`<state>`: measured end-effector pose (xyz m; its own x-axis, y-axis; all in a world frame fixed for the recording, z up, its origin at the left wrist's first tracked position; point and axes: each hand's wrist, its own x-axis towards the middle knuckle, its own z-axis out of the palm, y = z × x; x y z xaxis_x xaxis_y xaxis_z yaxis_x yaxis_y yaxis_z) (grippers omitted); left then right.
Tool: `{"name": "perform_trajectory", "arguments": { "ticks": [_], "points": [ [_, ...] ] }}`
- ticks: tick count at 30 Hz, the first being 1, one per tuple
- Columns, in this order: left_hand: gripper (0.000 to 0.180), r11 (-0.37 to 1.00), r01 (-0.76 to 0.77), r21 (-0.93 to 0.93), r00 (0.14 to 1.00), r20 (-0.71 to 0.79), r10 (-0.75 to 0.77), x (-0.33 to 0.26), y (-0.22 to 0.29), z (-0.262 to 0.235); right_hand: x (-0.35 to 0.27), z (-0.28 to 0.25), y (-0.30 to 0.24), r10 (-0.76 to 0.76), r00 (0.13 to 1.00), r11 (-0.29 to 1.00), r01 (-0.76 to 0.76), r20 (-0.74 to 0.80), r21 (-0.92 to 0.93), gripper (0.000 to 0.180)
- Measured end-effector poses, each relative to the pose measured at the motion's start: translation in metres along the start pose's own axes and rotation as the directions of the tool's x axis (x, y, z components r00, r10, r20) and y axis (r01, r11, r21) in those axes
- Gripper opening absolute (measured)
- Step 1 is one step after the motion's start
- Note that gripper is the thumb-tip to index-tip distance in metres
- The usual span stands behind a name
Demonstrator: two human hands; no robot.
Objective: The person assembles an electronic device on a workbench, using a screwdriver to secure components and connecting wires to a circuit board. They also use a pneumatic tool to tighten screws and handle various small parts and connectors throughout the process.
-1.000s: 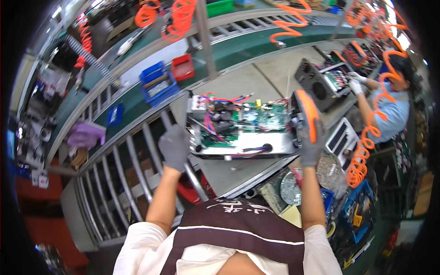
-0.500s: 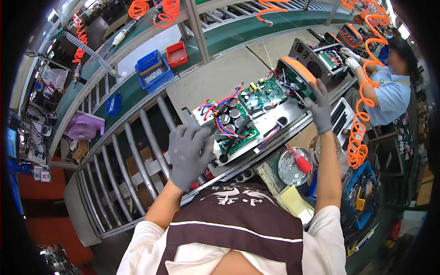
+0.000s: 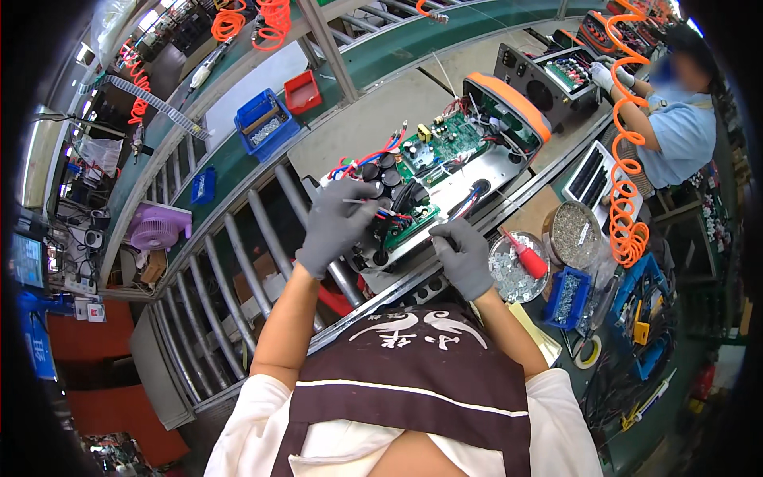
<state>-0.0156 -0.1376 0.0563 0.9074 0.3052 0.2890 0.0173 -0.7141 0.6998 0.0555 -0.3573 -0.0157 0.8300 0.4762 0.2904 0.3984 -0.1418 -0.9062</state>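
Note:
A power unit lies open on the bench, with a green circuit board (image 3: 457, 147), black capacitors (image 3: 385, 176), red and blue wires (image 3: 369, 163) and a white metal base (image 3: 457, 191). Its orange-rimmed end panel (image 3: 513, 103) stands at the far right end. My gloved left hand (image 3: 338, 226) is at the near left end beside the capacitors, fingers curled together; what they pinch, if anything, I cannot make out. At the unit's front edge, my gloved right hand (image 3: 465, 258) has thumb and fingertips pressed together, and any small thing in them is hidden.
Right of my right hand stand a round tray of small pale parts (image 3: 513, 278) with a red-handled tool (image 3: 526, 256), a tray of screws (image 3: 574, 234) and a blue bin (image 3: 567, 298). Metal rollers (image 3: 238, 262) run left. A co-worker (image 3: 679, 127) handles another unit (image 3: 556, 79).
My right hand has left the orange-rimmed end panel and come down to the unit's front edge, its fingers now closed. My left hand has moved up and right, its fingers drawn together near the capacitors.

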Motion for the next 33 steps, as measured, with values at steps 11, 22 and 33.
{"name": "perform_trajectory", "arguments": {
  "ticks": [11,22,33],
  "points": [
    [0.034,0.894,0.028,0.447,0.986,0.134,-0.098,0.065,-0.014,-0.001,0.021,0.018,-0.039,-0.269,0.955,0.961,0.258,0.127,0.095,0.012],
    [0.024,0.782,0.230,-0.580,0.973,0.158,-0.169,0.038,-0.017,-0.020,0.047,-0.024,-0.071,-0.496,0.841,0.844,0.406,-0.218,-0.351,0.037],
    [0.021,0.919,-0.043,-0.391,0.999,-0.004,0.045,0.036,-0.022,-0.016,0.069,-0.022,-0.052,-0.106,0.969,0.920,0.181,0.225,-0.348,0.017]
  ]
}}
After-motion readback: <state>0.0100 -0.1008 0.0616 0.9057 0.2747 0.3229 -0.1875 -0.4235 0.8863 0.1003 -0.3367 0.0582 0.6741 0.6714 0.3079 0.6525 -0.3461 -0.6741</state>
